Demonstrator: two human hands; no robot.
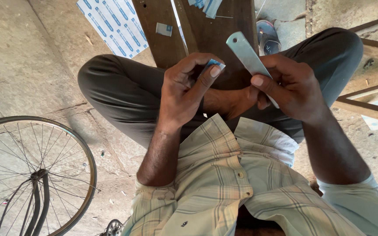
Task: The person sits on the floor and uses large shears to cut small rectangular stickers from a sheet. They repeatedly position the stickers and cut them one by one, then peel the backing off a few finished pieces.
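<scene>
Above crossed legs, right hand (292,87) clasping metal strip (246,54)

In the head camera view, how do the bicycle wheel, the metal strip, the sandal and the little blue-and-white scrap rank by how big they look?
1. Bicycle wheel, largest though cut off by the frame.
2. Metal strip in the right hand.
3. Sandal; partly hidden and farther off, so its rank against the strip is unsure.
4. Blue-and-white scrap pinched in the left hand.

One head-worn camera looks steeply down, close above the hands (237,87).
</scene>
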